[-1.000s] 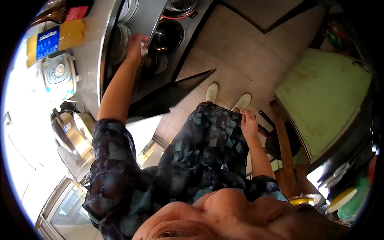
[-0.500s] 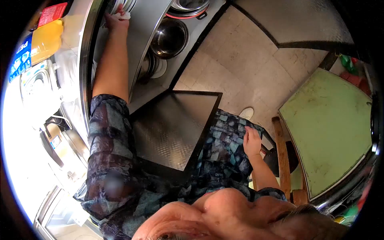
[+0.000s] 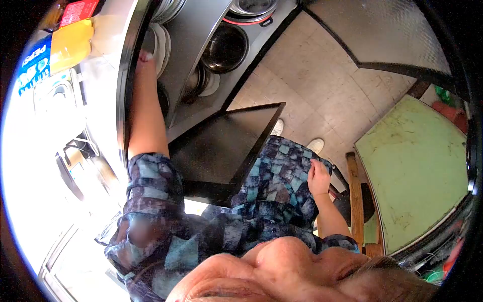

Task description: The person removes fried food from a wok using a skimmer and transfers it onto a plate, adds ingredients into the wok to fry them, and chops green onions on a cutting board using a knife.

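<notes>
Fingers of our left hand [image 3: 145, 62] lay half lost in the shadow behind the counter's dark edge [image 3: 126, 85], so we could not tell whether they were apart, together or clamped on anything; a small white patch showed among them, too small for us to name. Our right hand [image 3: 319, 177] hung over the patterned skirt [image 3: 282, 173], its fingers side by side and loosely bent, with nothing seen in their grasp.

Pale plates [image 3: 161, 49] were in the open cabinet, just beside our left hand, though we could not see whether skin met rim. We judged that reaching in well called for a low, straight wrist and a slow forearm, since the counter edge ran close along the arm and the shelf panel [image 3: 190, 38] left little room on the other side. Feeling for a rim with the fingertips, and steadying the neighbouring plates, would have spared us a knock or a chip. Our body also had to mind the open door [image 3: 216, 146], whose corner stuck out near the skirt.

Those plates looked round, off-white and thin-edged, nested close together with their rims showing as curved bands. They seemed smooth and likely to slide. Beyond the panel sat a dark, glossy pan [image 3: 225, 49], well apart from our fingers.
</notes>
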A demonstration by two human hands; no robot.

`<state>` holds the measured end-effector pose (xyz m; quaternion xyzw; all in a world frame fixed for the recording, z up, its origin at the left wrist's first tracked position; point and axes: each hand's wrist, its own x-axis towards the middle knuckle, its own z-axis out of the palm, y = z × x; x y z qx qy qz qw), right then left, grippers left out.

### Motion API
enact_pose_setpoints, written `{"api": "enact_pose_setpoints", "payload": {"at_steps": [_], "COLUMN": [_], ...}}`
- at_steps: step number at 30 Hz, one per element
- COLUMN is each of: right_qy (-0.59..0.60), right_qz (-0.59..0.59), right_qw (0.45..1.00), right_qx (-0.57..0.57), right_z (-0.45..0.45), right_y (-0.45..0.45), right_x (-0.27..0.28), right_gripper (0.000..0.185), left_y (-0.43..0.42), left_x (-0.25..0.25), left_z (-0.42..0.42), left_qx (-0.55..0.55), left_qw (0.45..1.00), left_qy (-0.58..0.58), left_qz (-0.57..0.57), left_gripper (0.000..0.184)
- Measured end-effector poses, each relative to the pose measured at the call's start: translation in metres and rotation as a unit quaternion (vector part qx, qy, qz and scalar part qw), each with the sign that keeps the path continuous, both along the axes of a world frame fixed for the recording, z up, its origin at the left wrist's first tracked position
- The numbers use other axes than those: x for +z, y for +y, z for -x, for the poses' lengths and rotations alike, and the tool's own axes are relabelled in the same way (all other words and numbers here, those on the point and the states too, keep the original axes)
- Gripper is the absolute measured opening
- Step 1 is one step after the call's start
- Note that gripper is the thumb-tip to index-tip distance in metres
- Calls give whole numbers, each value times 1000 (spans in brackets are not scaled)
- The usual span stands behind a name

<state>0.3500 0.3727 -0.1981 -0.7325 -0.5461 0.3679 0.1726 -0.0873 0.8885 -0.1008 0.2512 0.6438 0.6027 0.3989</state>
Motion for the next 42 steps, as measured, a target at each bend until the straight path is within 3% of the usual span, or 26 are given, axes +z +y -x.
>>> {"api": "enact_pose_setpoints", "payload": {"at_steps": [5, 8, 11, 13, 17, 20, 22, 23, 26, 27, 28, 30, 31, 34, 36, 42], "right_qy": [-2, 9, 7, 7, 15, 92, 91, 47, 315, 399, 489, 391, 248, 213, 184, 177], "right_qz": [-15, -16, -8, -10, -2, 113, 44, 3, -6, -74, -55, -86, -175, -54, -61, -123], "right_qw": [1000, 1000, 1000, 1000, 1000, 986, 975, 987, 944, 912, 871, 908, 940, 950, 960, 973], "right_qx": [6, -6, -7, -6, -13, -82, -196, -153, -99, -67, 20, 121, 154, 223, 201, 82], "right_z": [-1, 5, 6, 6, 0, -5, 9, 20, 90, 128, 154, 217, 246, 344, 388, 384], "right_y": [2, 1, 0, -2, -7, 4, 47, 82, 224, 268, 318, 396, 425, 500, 514, 485], "right_x": [-5, -8, -7, -7, -5, -10, -22, -30, -9, -14, 15, 32, 42, 43, 41, 67], "right_gripper": [21, 21, 21, 21, 19, 19, 21, 22, 25, 25, 24, 31, 39, 38, 37, 33], "left_y": [-50, -37, -41, -31, -52, -68, -79, -83, -93, -94, -97, -85, -80, -74, -74, -87], "left_x": [4, -29, -30, -56, -33, -36, -43, -44, -9, -2, 1, -1, -5, -6, -2, -7], "left_z": [-30, -4, 0, 50, 41, 44, 64, 74, 18, 2, -1, -3, 1, 14, 20, 6], "left_qx": [85, 139, 128, 103, 74, 124, 109, 102, 183, 193, 193, 176, 163, 140, 137, 126], "left_qw": [993, 988, 988, 989, 982, 987, 977, 968, 952, 946, 942, 937, 935, 935, 934, 935], "left_qy": [-73, -57, -67, -65, -165, -87, -182, -229, -240, -253, -267, -299, -311, -324, -327, -324], "left_qz": [25, 40, 61, 88, 59, 56, 20, 1, 49, 57, 57, 50, 44, 38, 50, 71], "left_gripper": [22, 26, 28, 27, 24, 23, 22, 21, 19, 19, 19, 19, 19, 19, 20, 20]}}
